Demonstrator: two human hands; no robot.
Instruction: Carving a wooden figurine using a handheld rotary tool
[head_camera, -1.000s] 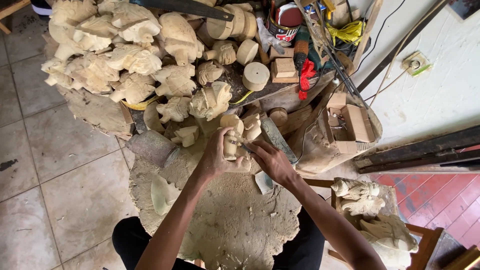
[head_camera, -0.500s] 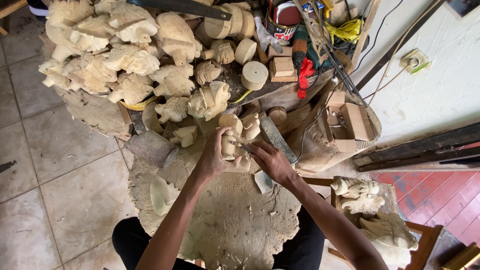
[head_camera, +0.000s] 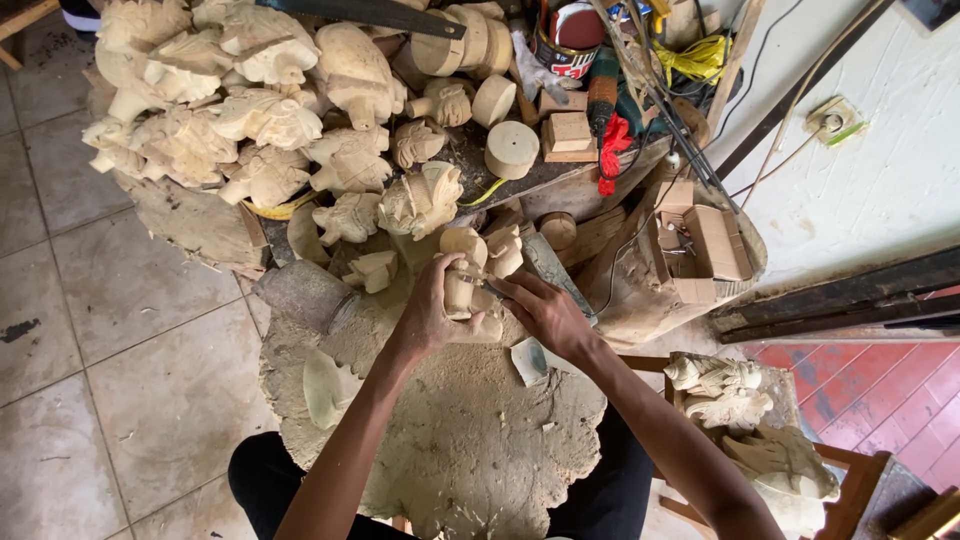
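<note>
Change: hardly anything has shifted since the earlier frames; both hands stay on the same small carving, and the right hand has edged slightly closer to it.
Left hand (head_camera: 432, 312): fingers wrapped around the small pale wooden carving (head_camera: 462, 272), holding it upright on the stump.
Right hand (head_camera: 545, 315): fingers curled around a thin tool whose tip meets the carving just beyond the left fingertips; the tool itself is too small to make out.
Carving: clasped in the left fingers, its rounded top poking above them, touching another pale carved piece (head_camera: 505, 250) on the right-hand side.
Work surface: a broad, dusty wooden stump (head_camera: 470, 450) lies under both wrists, coated in pale sawdust.
Near the right fingers: a light chip of wood (head_camera: 528, 360) lies just below the knuckles, and a grey flat stone (head_camera: 555, 268) lies just above them.
Near the left fingers: a dark rounded mallet (head_camera: 305, 297) rests to the outer side, well apart from the thumb.
Beyond the fingertips: a heap of unfinished carved figures (head_camera: 240, 110), round wooden blanks (head_camera: 511, 148), a saw blade (head_camera: 370, 14) and a cardboard box (head_camera: 712, 245).
Beside the right forearm: finished pale carvings (head_camera: 745, 420) on a wooden stand.
</note>
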